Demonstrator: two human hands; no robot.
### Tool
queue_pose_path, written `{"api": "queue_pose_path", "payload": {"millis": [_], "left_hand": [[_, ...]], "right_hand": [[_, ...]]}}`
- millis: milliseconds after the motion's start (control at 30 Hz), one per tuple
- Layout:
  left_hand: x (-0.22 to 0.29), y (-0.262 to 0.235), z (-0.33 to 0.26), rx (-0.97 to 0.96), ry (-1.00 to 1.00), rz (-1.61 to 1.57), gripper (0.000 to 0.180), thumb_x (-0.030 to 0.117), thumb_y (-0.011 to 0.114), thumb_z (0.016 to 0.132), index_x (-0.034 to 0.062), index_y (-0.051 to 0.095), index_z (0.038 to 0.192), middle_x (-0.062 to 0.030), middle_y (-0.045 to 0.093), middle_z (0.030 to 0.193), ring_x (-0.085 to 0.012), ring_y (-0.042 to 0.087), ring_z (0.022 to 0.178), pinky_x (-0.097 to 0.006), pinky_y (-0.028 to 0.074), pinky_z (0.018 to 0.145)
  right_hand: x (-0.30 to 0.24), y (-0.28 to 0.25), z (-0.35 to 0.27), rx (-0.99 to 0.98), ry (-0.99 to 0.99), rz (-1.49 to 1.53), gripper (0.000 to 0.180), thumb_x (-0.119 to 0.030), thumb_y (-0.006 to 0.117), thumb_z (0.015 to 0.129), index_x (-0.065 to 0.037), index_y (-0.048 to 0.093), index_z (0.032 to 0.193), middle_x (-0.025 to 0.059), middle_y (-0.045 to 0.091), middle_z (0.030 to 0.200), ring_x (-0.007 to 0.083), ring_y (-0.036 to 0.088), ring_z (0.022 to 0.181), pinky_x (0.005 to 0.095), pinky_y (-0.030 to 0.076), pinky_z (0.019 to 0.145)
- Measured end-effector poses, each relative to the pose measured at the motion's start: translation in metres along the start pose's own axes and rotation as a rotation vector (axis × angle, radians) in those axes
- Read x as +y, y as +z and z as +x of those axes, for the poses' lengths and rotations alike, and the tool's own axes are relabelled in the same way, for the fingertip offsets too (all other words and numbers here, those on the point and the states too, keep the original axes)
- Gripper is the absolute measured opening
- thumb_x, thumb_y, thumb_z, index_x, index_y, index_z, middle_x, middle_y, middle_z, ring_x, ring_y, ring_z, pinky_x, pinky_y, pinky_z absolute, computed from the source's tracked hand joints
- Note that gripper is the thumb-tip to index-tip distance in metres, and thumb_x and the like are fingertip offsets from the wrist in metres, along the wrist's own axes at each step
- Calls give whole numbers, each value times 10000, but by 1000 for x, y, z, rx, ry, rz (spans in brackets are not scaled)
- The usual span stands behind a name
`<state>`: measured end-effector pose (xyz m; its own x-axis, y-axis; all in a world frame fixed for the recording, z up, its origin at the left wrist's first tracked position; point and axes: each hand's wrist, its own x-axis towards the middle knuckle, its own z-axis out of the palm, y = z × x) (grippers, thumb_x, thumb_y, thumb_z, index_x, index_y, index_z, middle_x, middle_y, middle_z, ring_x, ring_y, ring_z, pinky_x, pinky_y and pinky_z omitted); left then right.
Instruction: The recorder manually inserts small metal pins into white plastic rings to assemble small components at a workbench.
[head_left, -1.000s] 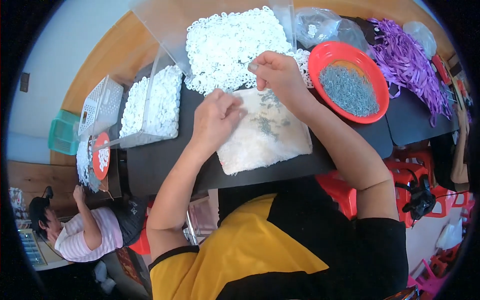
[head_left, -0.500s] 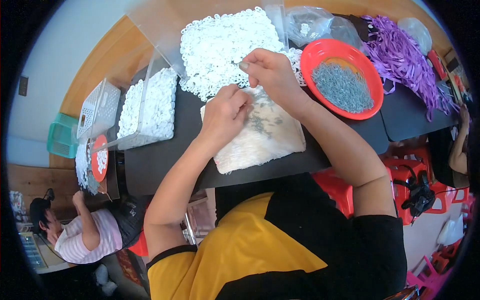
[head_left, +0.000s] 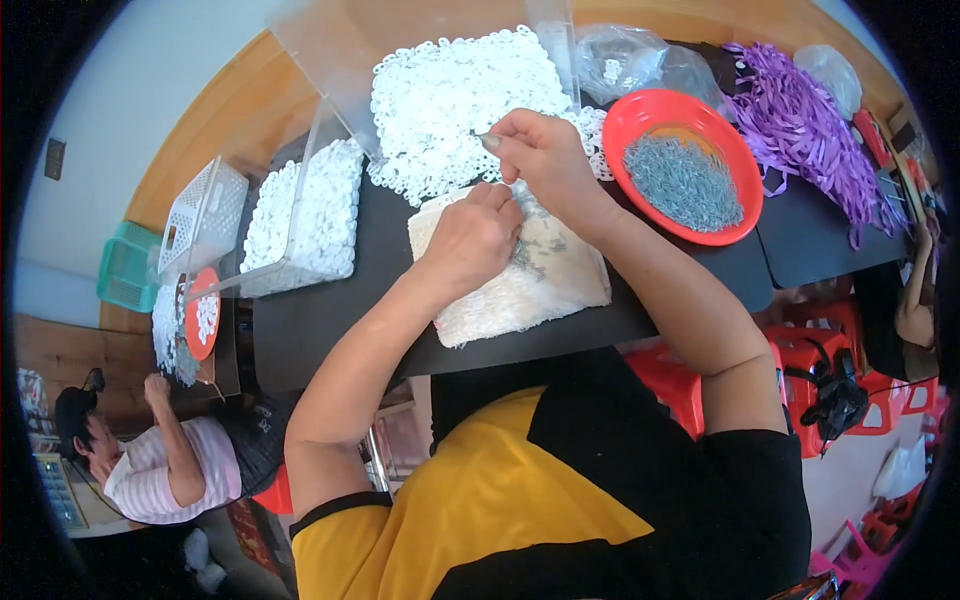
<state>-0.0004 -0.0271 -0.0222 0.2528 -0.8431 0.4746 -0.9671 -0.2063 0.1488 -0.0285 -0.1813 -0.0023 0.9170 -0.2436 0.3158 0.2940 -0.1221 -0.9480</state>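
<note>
- Left hand (head_left: 475,238): over the cloth (head_left: 520,310), fingers curled, back of hand up. Its grip is hidden; can't tell if it's clamped on anything.
- Right hand (head_left: 550,160): just beyond the left, thumb and fingertips drawn close at the near side of the white rings (head_left: 460,100). Too small to tell if they meet or pinch a piece.
- Hands close together; can't tell if they touch.
- Cloth: pale, flat on the dark table (head_left: 320,345), small grey pieces (head_left: 526,262) scattered on it, partly behind the left hand.
- White rings: heaped beyond the cloth, at the clear bin (head_left: 340,50).
- Red bowl (head_left: 622,130): right of the right hand, more grey pieces inside.
- Purple straps (head_left: 810,120): piled further right.
</note>
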Motion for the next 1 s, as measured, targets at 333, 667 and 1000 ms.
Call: {"api": "queue_pose_path", "payload": {"millis": [333, 667, 1000], "left_hand": [[-5, -10, -1, 12, -188, -224, 100, 70, 665, 754, 18, 594, 799, -106, 569, 760, -280, 593, 737, -380, 475, 607], [0, -7, 5, 6, -233, -156, 87, 98, 633, 784, 14, 609, 773, -77, 587, 735, -255, 593, 687, -372, 482, 601], [-24, -41, -13, 208, -846, -1733, 113, 79, 599, 890, -22, 596, 839, -80, 581, 677, -121, 494, 491, -229, 337, 401]], "right_hand": [[-4, -4, 3, 67, -84, 86, 157, -133, 650, 856, 22, 639, 832, 31, 583, 600, 63, 505, 538, 254, 405, 493], [-6, -2, 2, 51, -63, 22, 154, -135, 645, 861, 17, 637, 837, 21, 576, 599, 62, 503, 542, 252, 404, 497], [-20, -1, -8, -318, 5, -29, 211, -40, 634, 874, 3, 648, 1080, 16, 656, 920, 66, 587, 844, 224, 480, 783]]}}
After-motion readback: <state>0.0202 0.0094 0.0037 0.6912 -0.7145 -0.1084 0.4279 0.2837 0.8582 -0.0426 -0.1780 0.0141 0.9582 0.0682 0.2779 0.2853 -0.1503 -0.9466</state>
